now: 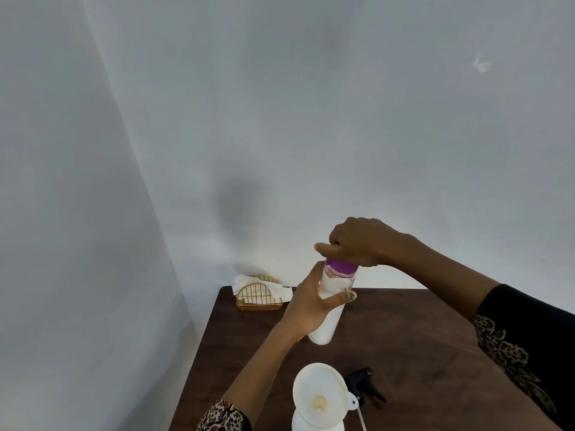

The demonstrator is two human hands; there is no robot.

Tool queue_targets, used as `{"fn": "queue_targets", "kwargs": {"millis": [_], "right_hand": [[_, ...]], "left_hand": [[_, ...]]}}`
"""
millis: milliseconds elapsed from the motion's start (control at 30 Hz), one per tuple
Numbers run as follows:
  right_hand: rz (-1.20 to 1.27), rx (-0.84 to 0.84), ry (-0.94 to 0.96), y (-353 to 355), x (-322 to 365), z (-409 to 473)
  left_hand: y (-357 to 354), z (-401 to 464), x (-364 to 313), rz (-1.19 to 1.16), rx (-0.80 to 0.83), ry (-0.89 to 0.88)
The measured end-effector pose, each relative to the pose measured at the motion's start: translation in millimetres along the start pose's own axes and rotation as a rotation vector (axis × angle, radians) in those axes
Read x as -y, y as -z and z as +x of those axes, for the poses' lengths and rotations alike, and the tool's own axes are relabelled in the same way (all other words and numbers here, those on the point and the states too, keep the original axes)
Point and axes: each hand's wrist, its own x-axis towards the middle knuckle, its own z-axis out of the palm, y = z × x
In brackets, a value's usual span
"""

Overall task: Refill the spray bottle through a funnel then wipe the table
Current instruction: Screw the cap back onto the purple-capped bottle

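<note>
One view only: a wide-angle head-worn camera; it looks forward and down over a brown table [404, 337] set in a wall corner; both forearms enter from the lower edge, close to the lens; walls fill the upper frame.

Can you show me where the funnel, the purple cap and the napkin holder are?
funnel [320, 390], head view, on its white bowl.
purple cap [341, 266], head view, on its front side.
napkin holder [259, 298], head view, on its gold wire front.
</note>
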Motion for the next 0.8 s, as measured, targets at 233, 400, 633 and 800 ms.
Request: {"fn": "queue_targets", "kwargs": {"millis": [233, 400, 633, 800], "right_hand": [[0.277, 0.223, 0.115, 25.6, -15.3, -7.3], [0.385, 0.226, 0.180, 20.8, -14.7, -6.5], [-0.162, 0.027, -0.079, 14.3, -0.6, -8.5], [0.179, 0.199, 0.125, 24.8, -13.5, -11.4]], "left_hand": [[7.0, -2.3, 4.2, -0.011, 0.003, -0.003], [8.5, -2.7, 4.6, 0.005, -0.009, 0.014], [1.7, -6.5, 6.8, 0.005, 0.020, 0.003], [6.3, -3.4, 5.3, -0.007, 0.000, 0.015]]}}
